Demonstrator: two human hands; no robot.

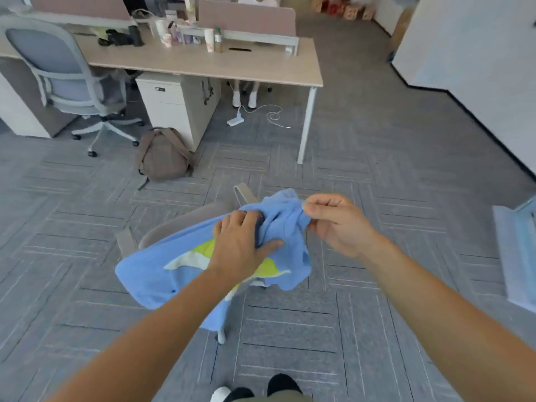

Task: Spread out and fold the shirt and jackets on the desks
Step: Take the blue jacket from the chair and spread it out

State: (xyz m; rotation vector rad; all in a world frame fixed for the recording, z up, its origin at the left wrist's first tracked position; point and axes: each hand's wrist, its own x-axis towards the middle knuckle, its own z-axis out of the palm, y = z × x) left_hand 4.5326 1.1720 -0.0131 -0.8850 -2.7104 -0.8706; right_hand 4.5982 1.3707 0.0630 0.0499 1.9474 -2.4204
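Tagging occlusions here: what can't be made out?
Head view only.
- Chair seat: hidden under the blue shirt.
- Shirt's collar and sleeves: bunched between left hand and right hand.
- Bottles on the desk: blurred, labels unreadable.
- Seated person behind the partition: cut off by the top edge.

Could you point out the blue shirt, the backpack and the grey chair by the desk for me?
Blue shirt (145, 277): head view, on the plain blue cloth left of the print.
Backpack (162, 158): head view, middle of its brown front.
Grey chair (43, 50): head view, on its padded backrest.
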